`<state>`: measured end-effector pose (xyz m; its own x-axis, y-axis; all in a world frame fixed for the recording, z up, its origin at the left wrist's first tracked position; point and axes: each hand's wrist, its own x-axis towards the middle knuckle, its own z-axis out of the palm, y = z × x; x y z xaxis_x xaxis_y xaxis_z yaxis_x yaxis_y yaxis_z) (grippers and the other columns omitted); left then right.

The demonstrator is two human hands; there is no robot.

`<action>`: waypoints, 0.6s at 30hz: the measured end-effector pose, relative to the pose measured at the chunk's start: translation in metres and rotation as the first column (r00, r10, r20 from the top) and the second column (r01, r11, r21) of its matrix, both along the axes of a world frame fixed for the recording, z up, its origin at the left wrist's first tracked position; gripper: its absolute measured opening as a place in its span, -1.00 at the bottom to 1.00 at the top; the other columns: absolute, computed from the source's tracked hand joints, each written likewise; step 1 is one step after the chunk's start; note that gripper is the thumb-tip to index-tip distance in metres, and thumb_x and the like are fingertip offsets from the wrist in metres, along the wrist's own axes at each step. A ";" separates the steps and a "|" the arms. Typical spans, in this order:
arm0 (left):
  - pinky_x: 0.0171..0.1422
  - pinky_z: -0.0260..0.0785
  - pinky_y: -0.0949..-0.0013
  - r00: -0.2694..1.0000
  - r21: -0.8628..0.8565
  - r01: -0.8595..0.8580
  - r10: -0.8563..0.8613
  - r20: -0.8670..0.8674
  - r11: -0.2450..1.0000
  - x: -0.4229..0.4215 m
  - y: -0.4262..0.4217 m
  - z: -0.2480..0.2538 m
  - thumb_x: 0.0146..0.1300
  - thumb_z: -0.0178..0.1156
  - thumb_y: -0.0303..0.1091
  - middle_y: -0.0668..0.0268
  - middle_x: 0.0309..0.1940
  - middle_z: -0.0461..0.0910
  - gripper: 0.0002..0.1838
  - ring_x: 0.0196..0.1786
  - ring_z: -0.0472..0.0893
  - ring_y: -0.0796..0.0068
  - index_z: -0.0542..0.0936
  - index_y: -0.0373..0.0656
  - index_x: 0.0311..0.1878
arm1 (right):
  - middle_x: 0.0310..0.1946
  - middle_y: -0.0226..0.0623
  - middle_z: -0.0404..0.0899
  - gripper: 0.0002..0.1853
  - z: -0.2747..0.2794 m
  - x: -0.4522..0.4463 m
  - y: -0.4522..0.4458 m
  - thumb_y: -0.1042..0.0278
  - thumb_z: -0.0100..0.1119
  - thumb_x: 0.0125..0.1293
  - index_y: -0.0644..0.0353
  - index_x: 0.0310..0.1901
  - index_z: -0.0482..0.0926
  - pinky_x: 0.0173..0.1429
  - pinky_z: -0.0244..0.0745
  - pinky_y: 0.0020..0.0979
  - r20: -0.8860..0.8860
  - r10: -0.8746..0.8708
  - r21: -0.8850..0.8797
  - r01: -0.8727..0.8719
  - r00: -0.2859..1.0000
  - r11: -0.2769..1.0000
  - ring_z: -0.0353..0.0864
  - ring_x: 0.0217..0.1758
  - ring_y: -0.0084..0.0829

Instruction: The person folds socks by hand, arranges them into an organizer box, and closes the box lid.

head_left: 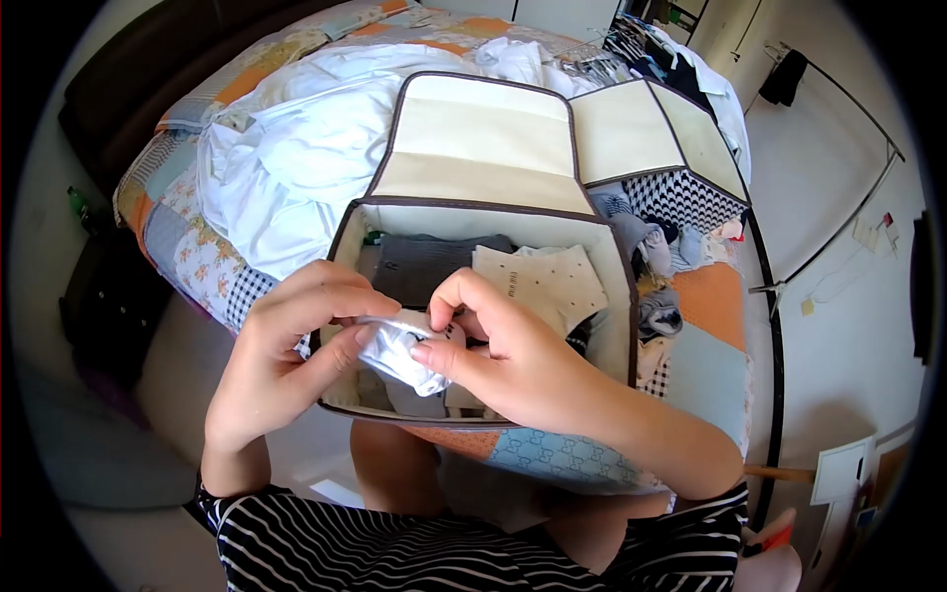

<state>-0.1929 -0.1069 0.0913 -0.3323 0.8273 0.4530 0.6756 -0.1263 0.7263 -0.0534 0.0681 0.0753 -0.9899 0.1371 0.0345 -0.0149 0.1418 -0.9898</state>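
Above the front of an open fabric storage box [619, 296], both my hands pinch a small bunched white sock [400, 360]. My left hand [291, 345] grips its left edge between thumb and fingers. Thumb and curled fingers of my right hand [493, 340] close on its right side, where small dark marks show. Inside the box lie a folded dark grey ribbed garment [434, 266] and a cream garment with small dots [543, 286]. My hands partly hide the front contents, where more grey cloth shows.
The box's lid [478, 138] stands raised behind it. A second open box with a houndstooth side [681, 202] sits to the right, socks and small clothes [651, 247] beside it. White bedding [296, 148] is heaped on the patchwork bed. A metal clothes rail [838, 232] stands at right.
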 end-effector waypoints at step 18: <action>0.40 0.20 0.03 0.948 -0.197 0.045 -0.104 -0.301 0.979 -0.012 -0.016 -0.016 -0.18 0.16 -0.54 0.42 -0.29 0.67 -0.72 -0.17 0.65 0.36 0.71 -0.04 -0.35 | -0.19 -0.10 0.60 -0.81 0.004 0.000 -0.014 0.57 0.05 0.31 0.22 -0.06 0.54 -0.09 0.51 -0.23 0.106 0.078 0.518 -0.122 0.991 0.846 0.62 -0.15 -0.10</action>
